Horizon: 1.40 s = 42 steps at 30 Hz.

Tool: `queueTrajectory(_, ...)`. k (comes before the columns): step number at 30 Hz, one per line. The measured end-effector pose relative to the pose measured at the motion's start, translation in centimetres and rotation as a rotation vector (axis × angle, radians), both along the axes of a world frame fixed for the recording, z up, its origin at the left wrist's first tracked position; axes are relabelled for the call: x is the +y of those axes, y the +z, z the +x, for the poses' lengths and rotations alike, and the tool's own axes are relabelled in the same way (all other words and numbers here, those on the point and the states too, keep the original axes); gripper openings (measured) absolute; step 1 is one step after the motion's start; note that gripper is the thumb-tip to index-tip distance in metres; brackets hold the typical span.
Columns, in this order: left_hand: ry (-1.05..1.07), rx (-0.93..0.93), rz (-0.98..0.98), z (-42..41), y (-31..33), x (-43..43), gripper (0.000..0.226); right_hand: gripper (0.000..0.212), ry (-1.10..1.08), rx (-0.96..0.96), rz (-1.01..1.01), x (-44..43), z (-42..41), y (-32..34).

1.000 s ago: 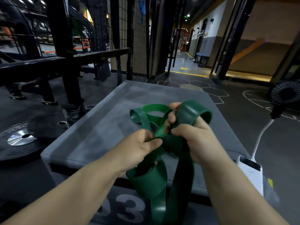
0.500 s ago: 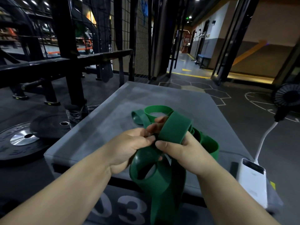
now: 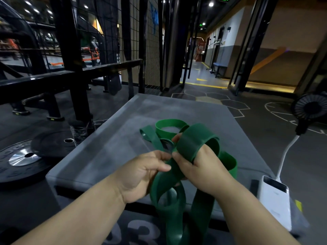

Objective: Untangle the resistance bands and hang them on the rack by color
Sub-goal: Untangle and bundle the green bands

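Grip: left hand (image 3: pixel 141 175) pinches a strand at the crossing of the green resistance bands (image 3: pixel 166 183), thumb against curled fingers. Right hand (image 3: pixel 203 170) is hooked through a wide dark loop (image 3: pixel 194 140), which wraps over its curled fingers.
Bands: bunched between both hands, right over the near edge of the grey plyo box (image 3: pixel 109 147). A lighter green loop (image 3: pixel 169 122) rests on the box top just beyond the fingertips, and long tails hang down the near face past the "03".
Step in hand: by the look of that knot, one loop is being worked free. Nothing is sorted or hung yet.
Doing it well: hold the left pinch steady as the anchor and feed the right hand's loop back through the crossing. Don't haul, because taut rubber only tightens a snarl. Stay slack and follow one flat edge so twists show.
Watch out: white power bank (image 3: pixel 274 200) and its cable sit at the near right corner, close to the right forearm. A swinging tail could catch them.
Rack: black steel frame (image 3: pixel 70 50) stands far left. Whether that is the hanging spot, I cannot tell.
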<state>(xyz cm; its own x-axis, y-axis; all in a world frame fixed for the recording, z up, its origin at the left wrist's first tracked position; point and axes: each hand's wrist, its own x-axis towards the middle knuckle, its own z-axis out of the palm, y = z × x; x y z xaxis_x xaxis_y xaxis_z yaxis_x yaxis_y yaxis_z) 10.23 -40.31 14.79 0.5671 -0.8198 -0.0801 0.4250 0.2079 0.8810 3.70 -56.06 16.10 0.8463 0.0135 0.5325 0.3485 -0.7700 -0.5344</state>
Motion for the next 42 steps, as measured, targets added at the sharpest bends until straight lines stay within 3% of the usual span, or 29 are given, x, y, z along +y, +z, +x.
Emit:
queueTrajectory(2, 0.062, 0.006, 0.034, 0.3, -0.2, -0.1, 0.033, 0.019, -0.032, -0.022, -0.052, 0.0, -0.1, -0.1)
queueTrajectory(4, 0.094, -0.004, 0.048, 0.7, -0.2, 0.0, 0.029, 0.008, -0.022, -0.012, 0.055, -0.2, -0.2, 0.0)
queueTrajectory(10, 0.074, -0.161, 0.166, 1.0, -1.0, -0.1, 0.025, 0.008, -0.008, -0.072, 0.349, -0.3, -0.2, 0.8)
queueTrajectory(12, 0.017, -0.249, 0.214, 0.9, -1.7, -0.1, 0.03, 0.007, -0.055, -0.136, 0.371, -0.2, -0.2, 1.0)
queueTrajectory(16, -0.212, -0.499, 0.257, 1.4, -2.5, 0.5, 0.061, 0.017, -0.179, -0.211, 0.457, -0.7, -0.4, 1.5)
queueTrajectory(19, -0.303, -0.818, 0.403, 1.8, -2.9, 0.7, 0.048, 0.01, -0.224, -0.267, 0.55, -1.5, -0.6, 2.0)
queueTrajectory(21, -0.196, -0.993, 0.562, 2.2, -4.0, 0.3, 0.048, 0.012, -0.264, -0.297, 0.565, -1.8, -0.8, 2.2)
queueTrajectory(24, 0.275, -1.076, 0.684, 2.7, -4.5, -0.6, 0.027, 0.006, -0.341, -0.327, 0.608, -2.3, -0.9, 2.4)
queueTrajectory(27, 0.486, -0.971, 0.787, 3.8, -3.7, -0.3, 0.016, 0.005, -0.375, -0.387, 0.681, -2.8, -1.0, 2.7)
queueTrajectory(31, 0.517, -0.494, 0.336, 4.2, -1.5, 1.3, 0.021, 0.005, -0.438, -0.359, 0.719, -3.8, -1.4, 3.1)
queueTrajectory(34, 0.45, -0.522, 0.337, 4.0, -1.2, 1.4, 0.011, 0.013, -0.441, -0.264, 0.771, -3.7, -1.5, 2.9)
queueTrajectory(37, 0.249, -0.541, 0.518, 3.6, -3.7, -0.2, 0.047, 0.014, -0.378, -0.243, 0.797, -2.7, -1.3, 2.7)
queueTrajectory(39, 0.331, -0.528, 0.609, 3.9, -6.2, -1.9, 0.057, 0.017, -0.312, -0.266, 0.778, -2.1, -1.2, 2.7)
queueTrajectory(42, 0.615, -0.498, 0.652, 5.5, -7.9, -3.7, 0.043, 0.019, -0.265, -0.27, 0.705, -2.0, -1.4, 2.5)
